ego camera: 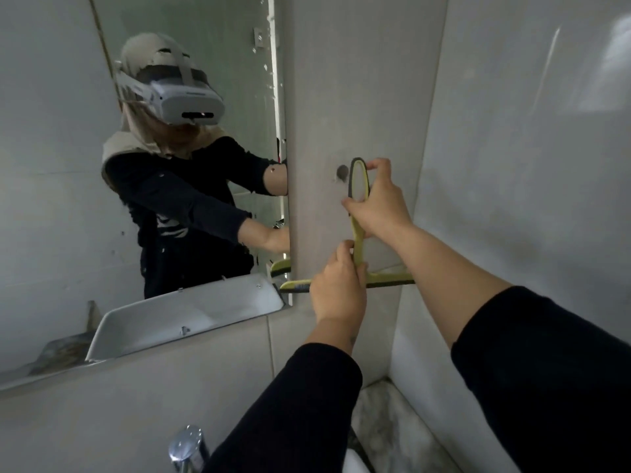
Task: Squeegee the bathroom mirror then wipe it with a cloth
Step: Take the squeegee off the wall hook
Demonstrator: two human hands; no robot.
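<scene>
The squeegee [358,233] stands upright against the grey wall [341,97] just right of the mirror [205,233], handle loop beside a wall hook [342,172]. Right hand [379,203] grips the loop; left hand [338,285] clasps the stem above the blade.

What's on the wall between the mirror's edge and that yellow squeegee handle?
In the head view, a small dark hook on otherwise bare wall, between the mirror and squeegee.
</scene>
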